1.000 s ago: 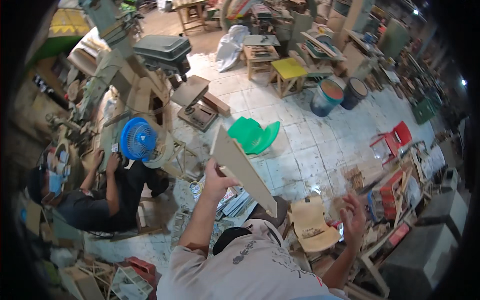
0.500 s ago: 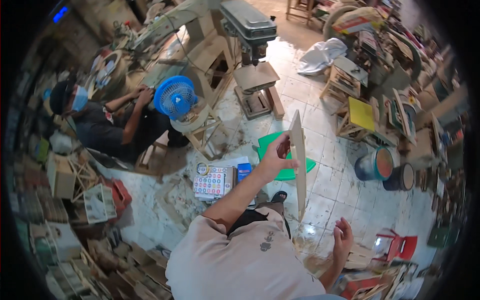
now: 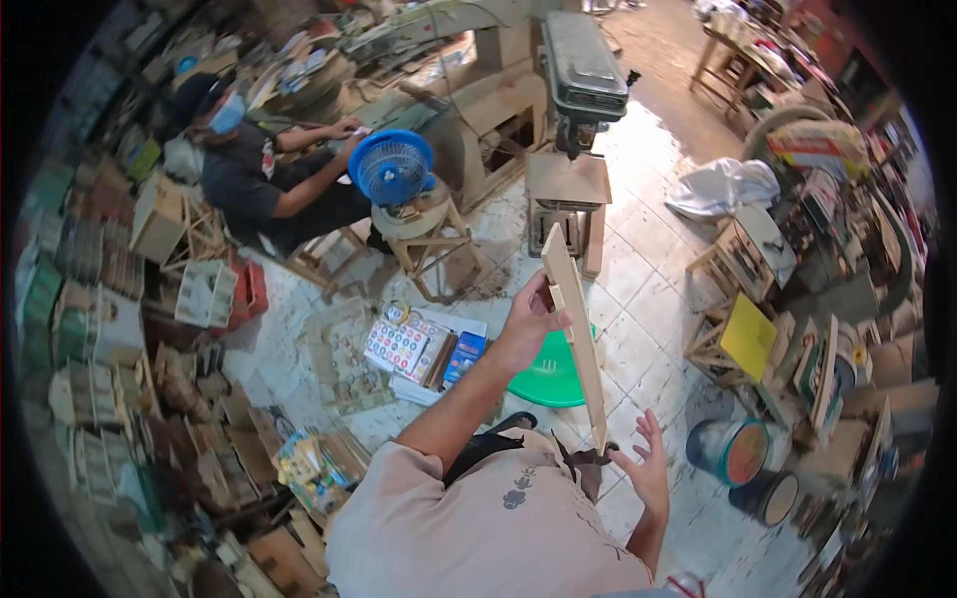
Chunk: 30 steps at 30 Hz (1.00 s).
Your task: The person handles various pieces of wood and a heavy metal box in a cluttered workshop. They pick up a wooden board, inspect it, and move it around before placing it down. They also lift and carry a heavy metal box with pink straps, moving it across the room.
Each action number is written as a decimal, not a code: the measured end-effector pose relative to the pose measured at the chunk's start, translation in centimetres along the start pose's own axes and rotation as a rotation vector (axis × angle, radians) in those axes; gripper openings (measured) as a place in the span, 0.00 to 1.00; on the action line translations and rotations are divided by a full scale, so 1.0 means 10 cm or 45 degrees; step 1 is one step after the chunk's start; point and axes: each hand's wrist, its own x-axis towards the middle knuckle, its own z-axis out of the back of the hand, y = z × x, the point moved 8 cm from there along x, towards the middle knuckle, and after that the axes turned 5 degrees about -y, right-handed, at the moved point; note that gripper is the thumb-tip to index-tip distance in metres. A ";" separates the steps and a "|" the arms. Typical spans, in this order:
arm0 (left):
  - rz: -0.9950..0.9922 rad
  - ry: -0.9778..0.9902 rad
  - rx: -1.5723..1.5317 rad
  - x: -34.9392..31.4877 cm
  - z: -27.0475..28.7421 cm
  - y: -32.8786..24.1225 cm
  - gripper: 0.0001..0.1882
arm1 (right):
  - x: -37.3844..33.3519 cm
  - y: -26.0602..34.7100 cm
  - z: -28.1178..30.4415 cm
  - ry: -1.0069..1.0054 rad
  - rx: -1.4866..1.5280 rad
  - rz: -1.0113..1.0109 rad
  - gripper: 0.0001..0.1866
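Observation:
My left hand grips a long, flat wooden board by its left side, thumb on the near face. The board is held almost edge-on to me, its far end up by the drill press base and its near end toward my body. A small raised strip shows on its left side, close to my fingers. Near the board's lower end, my right hand is open with fingers spread, holding nothing. A green plastic stool stands on the floor behind the board, partly hidden by it.
A drill press stands ahead. At the left a person sits behind a blue fan. Papers and boxes lie on the floor left of the stool. Buckets and a yellow-topped stool stand at the right; wooden pieces crowd the lower left.
My view has turned to the right. My right hand has come up closer to the board's lower end, its fingers spreading. The left hand keeps its hold on the board.

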 end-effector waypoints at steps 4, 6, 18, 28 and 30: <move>-0.111 -0.138 -0.025 -0.05 -0.20 0.15 0.39 | 0.47 -0.27 0.26 0.269 -0.178 0.100 0.60; -0.127 -0.210 -0.076 -0.10 -0.36 0.28 0.37 | 0.66 -0.36 0.51 0.309 -0.312 0.228 0.61; -0.400 -0.458 -0.195 -0.19 -0.93 0.68 0.30 | 1.33 -0.51 1.49 0.702 -0.254 0.144 0.55; -0.530 -0.458 -0.410 0.40 -0.55 0.82 0.28 | 2.18 0.15 1.67 0.645 -0.427 0.511 0.41; -0.527 -0.526 -0.477 0.56 -0.40 0.90 0.28 | 2.31 0.30 1.67 0.663 -0.537 0.533 0.42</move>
